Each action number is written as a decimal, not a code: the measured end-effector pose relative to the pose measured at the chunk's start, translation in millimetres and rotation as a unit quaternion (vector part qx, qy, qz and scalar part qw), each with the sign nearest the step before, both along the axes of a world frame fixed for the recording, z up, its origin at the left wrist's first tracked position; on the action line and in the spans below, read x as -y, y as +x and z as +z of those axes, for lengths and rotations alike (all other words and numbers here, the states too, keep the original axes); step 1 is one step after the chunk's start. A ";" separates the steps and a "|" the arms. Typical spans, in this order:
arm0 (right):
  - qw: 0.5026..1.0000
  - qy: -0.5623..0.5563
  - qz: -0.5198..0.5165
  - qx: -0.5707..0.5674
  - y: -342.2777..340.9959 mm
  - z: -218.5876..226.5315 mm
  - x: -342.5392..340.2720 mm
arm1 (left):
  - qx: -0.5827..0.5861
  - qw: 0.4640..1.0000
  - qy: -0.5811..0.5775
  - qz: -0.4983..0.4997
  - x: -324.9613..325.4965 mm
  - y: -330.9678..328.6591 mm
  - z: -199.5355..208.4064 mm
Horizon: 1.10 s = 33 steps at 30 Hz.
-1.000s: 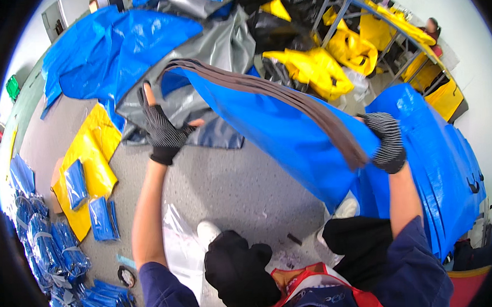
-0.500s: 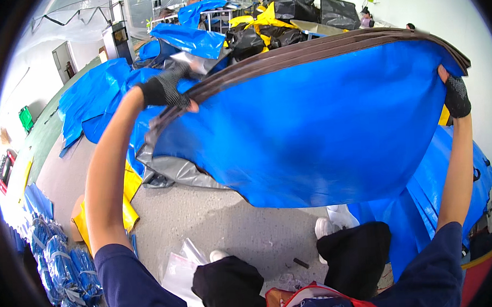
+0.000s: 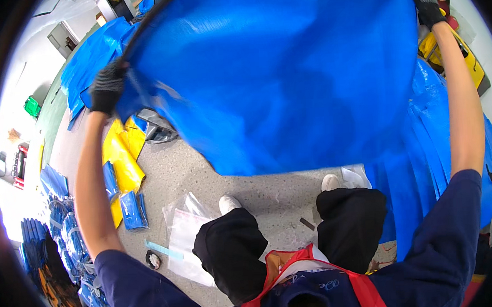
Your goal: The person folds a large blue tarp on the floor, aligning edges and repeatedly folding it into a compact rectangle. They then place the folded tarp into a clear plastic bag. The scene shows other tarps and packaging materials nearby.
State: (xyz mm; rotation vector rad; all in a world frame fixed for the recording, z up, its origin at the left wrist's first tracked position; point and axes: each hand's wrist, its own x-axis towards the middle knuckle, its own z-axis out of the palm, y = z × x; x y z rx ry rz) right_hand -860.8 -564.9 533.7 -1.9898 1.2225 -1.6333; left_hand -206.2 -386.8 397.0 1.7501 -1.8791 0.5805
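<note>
A large blue tarpaulin sheet point(image 3: 287, 90) hangs stretched between my raised hands, its lower edge above the floor. My left hand point(image 3: 109, 85), in a dark fingerless glove, is closed on the sheet's left edge, beside a dark border. At the upper right, my right hand point(image 3: 424, 2), gloved the same way, grips the right corner; its fingertips are partly cut off by the picture's rim. The sheet's far edge runs out of view at the top and hides much of the room behind.
More blue tarpaulin point(image 3: 420, 178) lies in folds at the right, and another blue heap point(image 3: 93, 58) at the far left. Yellow sheeting point(image 3: 125, 154), blue packets point(image 3: 133, 210), clear plastic bags point(image 3: 186, 240) and a tape roll point(image 3: 153, 259) lie on the floor. Bundled blue packs point(image 3: 72, 240) stand left.
Both hands have risen, the left also moving outward. The sheet has been lifted and spread, so its brown layered edge has mostly left view. My view has tilted downward.
</note>
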 end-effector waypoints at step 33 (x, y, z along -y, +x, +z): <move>0.824 0.285 0.256 -0.417 -90.9 -421.9 -60.6 | 0.042 0.733 0.345 -0.585 81.3 -437.3 -574.2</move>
